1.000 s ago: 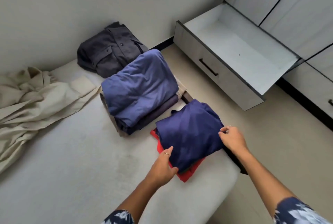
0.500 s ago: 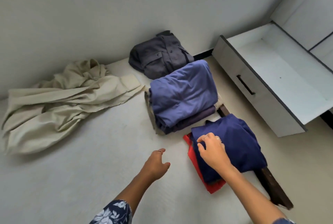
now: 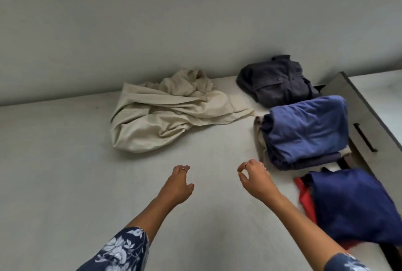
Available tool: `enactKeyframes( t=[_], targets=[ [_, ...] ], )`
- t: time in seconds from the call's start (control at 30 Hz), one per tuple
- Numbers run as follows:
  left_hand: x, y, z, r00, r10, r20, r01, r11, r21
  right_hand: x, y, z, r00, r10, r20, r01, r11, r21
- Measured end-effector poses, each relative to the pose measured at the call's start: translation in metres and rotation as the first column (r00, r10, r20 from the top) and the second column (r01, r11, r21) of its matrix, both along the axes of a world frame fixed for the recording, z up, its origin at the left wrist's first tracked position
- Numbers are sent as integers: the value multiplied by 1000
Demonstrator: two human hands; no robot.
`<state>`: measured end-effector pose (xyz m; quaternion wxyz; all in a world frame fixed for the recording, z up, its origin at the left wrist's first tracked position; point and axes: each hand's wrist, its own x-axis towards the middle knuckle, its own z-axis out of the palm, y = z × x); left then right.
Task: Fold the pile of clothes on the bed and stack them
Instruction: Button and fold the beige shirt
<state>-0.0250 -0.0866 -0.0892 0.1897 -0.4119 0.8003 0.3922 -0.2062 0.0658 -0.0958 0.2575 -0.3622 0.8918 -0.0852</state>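
A crumpled beige garment (image 3: 165, 114) lies unfolded on the bed (image 3: 65, 172), near the wall. Along the bed's right edge sit three folded lots: a dark grey shirt (image 3: 276, 81) at the back, a stack topped by a mid-blue garment (image 3: 304, 131), and a navy garment (image 3: 352, 207) lying on a red one (image 3: 304, 196) at the front. My left hand (image 3: 177, 185) and my right hand (image 3: 256, 180) hover over the bare bed between the beige garment and the stacks. Both hold nothing, with fingers loosely curled and apart.
A grey wall (image 3: 174, 42) runs along the far side of the bed. An open drawer (image 3: 367, 122) with a dark handle stands just beyond the bed's right edge, close to the folded stacks.
My right hand has let go of the navy garment and moved left. Both hands now reach over the bare bed toward the beige garment, and my view has turned left.
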Motion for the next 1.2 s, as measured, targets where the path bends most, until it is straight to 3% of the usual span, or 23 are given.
enactKeyframes(
  t=[0.4, 0.7, 0.87, 1.03, 1.1, 1.2],
  targets=[
    [77, -143, -11, 996, 71, -58, -86, 947, -308, 63, -170, -27, 999, 39, 22, -40, 998, 52],
    [112, -190, -51, 970, 58, -236, -163, 877, -452, 33, -287, -52, 928, 159, -337, -153, 987, 44],
    [86, -218, -68, 981, 2, -193, -100, 861, -498, 9, -329, -65, 874, 257, -411, -240, 966, 95],
    [62, -224, -102, 999, -33, -19, 23, 924, -382, -18, -356, -79, 934, 225, -276, -208, 974, 91],
    [65, -213, -126, 996, -89, 5, 87, 952, -294, -25, -362, -90, 958, 201, -204, -176, 975, 135],
    [76, -200, -153, 990, -140, -9, 130, 940, -315, -30, -366, -103, 957, 208, -201, -165, 963, 212]
  ],
)
